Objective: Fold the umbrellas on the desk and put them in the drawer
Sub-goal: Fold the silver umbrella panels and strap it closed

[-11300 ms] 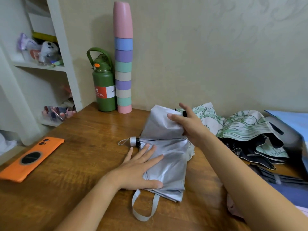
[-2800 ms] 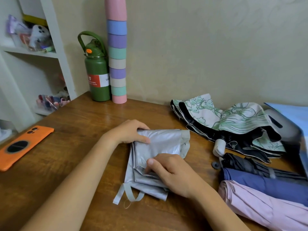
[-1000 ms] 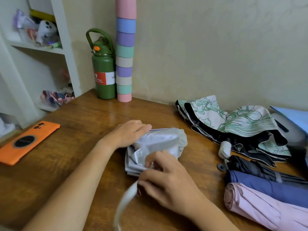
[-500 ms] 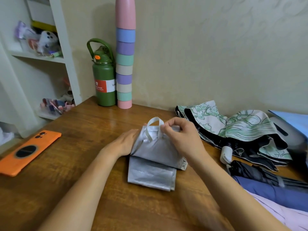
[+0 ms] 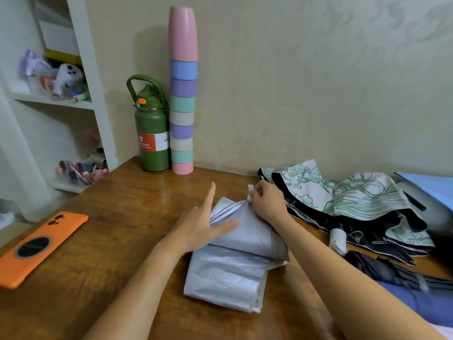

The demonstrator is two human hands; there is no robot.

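Note:
A folded silver umbrella (image 5: 232, 273) lies in the middle of the wooden desk (image 5: 117, 231). My left hand (image 5: 203, 222) rests on its left side, thumb flat on the fabric and index finger pointing up. My right hand (image 5: 267, 203) pinches the white strap at the umbrella's far end. To the right lie a green-and-white floral umbrella with black lining (image 5: 353, 200), unfolded, plus a rolled black umbrella (image 5: 392, 273) and a blue one (image 5: 426, 305). No drawer is in view.
An orange phone (image 5: 39, 246) lies at the desk's left edge. A green bottle (image 5: 152, 133) and a tall stack of pastel cups (image 5: 182, 94) stand against the back wall. White shelves (image 5: 54, 101) with small items stand left. A light blue sheet (image 5: 431, 187) sits far right.
My right hand moved the strap from over the umbrella's middle to its far right end. My left hand shifted onto the fabric and raised its index finger.

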